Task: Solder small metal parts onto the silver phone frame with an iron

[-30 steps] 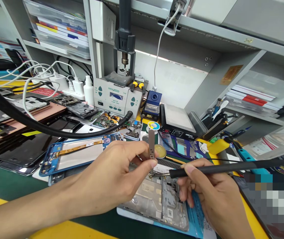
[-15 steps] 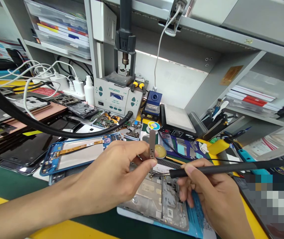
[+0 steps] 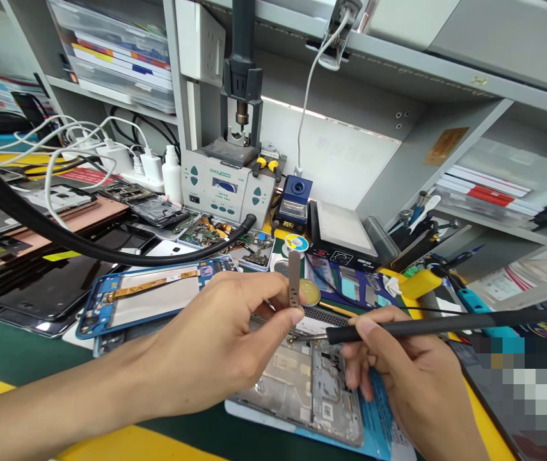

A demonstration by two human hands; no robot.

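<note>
Tweezers [image 3: 293, 280], likely light and springy, sit clamped between thumb and fingers of the left hand [image 3: 235, 339]; the right hand [image 3: 410, 358] grips a soldering iron [image 3: 439, 322]. The phone mid-frame [image 3: 288, 387] lies beneath their tips, probably thin, stiff, best held by its edges.

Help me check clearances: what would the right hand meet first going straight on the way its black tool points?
Led by the black tool, the right hand would probably first meet the tweezers in the left hand, near the phone frame; whether they touch is unclear.
</note>
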